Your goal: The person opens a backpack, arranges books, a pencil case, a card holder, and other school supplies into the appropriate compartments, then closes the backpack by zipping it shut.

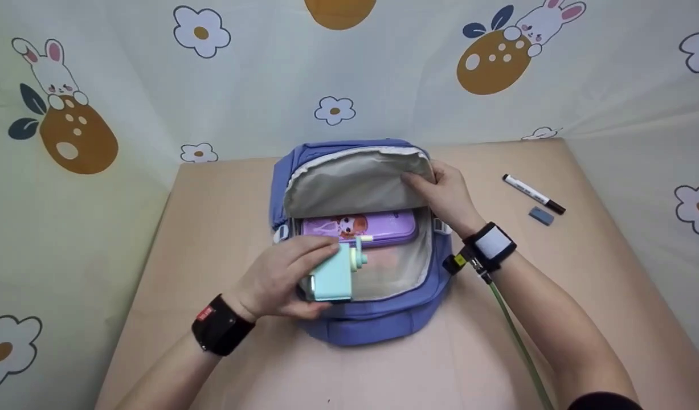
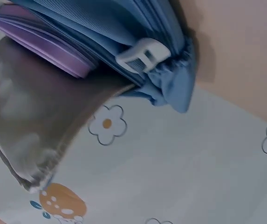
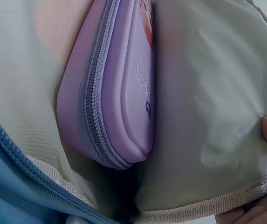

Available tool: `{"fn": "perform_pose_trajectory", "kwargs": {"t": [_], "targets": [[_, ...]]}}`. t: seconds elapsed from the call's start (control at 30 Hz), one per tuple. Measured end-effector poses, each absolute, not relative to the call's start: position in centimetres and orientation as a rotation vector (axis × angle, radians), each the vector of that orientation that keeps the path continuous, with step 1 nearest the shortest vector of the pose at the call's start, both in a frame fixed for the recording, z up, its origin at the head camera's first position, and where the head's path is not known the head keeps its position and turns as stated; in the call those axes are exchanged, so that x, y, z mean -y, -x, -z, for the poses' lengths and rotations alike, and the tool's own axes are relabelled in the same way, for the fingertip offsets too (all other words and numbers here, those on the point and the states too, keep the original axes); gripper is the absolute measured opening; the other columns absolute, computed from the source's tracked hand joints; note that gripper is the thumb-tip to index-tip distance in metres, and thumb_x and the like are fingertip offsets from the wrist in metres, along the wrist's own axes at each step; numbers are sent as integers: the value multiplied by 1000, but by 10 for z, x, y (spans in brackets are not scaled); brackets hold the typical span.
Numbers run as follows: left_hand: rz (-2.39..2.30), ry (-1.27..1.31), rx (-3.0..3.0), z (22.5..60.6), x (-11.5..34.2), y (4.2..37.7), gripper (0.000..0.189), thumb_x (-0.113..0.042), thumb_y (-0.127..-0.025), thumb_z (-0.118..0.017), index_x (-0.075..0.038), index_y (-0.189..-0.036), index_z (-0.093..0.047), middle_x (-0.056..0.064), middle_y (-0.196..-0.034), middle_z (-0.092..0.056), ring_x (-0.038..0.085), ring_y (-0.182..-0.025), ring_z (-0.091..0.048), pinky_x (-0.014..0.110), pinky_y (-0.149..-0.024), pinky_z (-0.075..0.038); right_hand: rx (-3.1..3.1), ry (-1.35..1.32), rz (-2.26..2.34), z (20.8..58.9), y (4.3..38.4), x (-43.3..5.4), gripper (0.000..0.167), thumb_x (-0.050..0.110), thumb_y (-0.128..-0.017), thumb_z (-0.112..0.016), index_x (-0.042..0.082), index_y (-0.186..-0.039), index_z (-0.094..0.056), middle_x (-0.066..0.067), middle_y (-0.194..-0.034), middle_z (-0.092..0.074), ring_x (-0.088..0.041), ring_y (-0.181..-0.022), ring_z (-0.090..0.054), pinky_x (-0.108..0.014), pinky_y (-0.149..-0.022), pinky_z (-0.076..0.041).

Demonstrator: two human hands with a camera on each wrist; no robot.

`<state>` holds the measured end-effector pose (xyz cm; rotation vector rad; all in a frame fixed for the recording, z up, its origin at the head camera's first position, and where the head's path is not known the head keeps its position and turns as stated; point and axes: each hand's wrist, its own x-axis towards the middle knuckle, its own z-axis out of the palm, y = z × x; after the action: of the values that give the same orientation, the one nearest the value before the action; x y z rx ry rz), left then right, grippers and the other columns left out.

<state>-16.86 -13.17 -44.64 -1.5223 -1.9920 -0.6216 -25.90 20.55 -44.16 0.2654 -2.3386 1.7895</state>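
My left hand (image 1: 281, 276) grips a mint-green hand-crank pencil sharpener (image 1: 332, 273), its crank facing right, over the front of the opening of a blue backpack (image 1: 377, 330). At the backpack's right side, my right hand (image 1: 452, 196) pinches the edge of the raised grey-lined flap (image 1: 349, 185), thumb on the lining. Inside the bag lies a purple zipped pencil case (image 1: 392, 225) with a cartoon picture. The right wrist view shows the zip of this pencil case (image 3: 119, 93) up close. In the left wrist view the sharpener is out of sight.
On the table (image 1: 224, 228), right of the backpack, lie a black-and-white marker (image 1: 534, 194) and a small blue-grey eraser (image 1: 541, 216). A patterned cloth backdrop (image 1: 269, 97) stands behind and at both sides. A green cable (image 1: 517, 336) runs from my right wristband.
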Motion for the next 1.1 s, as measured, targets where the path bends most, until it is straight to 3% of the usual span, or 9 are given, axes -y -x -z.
{"fn": "perform_pose_trajectory", "kwargs": {"t": [0.3,0.47,0.77,1.1], "targets": [[458,1565,2440,466,87,175,83,-55,-96,-63,-5,-157,-37,11,-155,-45,26,-141,-44,39,-117,-34,2360,-259,-1783,427,245,-200,26,15,-94,-75,-2,-113,-73,-13,-102,-76,-20,-87,-71,-28,-75,-58],[387,1551,2614,474,80,174,85,-54,-96,-64,-10,-161,-30,11,-159,-39,25,-145,-39,40,-117,-34,2330,-282,-1797,437,249,-203,29,26,-92,-79,3,-109,-75,-8,-99,-76,-20,-86,-71,-29,-75,-58],[273,1443,2707,477,83,175,78,-58,-93,-67,-16,-155,-44,10,-156,-46,30,-144,-39,44,-119,-30,2337,-287,-1781,445,254,-206,32,33,-91,-80,6,-108,-75,-6,-98,-76,-21,-87,-71,-31,-76,-58],[250,1332,2728,478,82,186,77,-49,-91,-72,-14,-155,-44,13,-158,-41,32,-144,-39,47,-115,-37,2347,-267,-1758,442,255,-205,29,25,-93,-77,7,-115,-75,-7,-107,-76,-18,-95,-70,-31,-83,-56]]}}
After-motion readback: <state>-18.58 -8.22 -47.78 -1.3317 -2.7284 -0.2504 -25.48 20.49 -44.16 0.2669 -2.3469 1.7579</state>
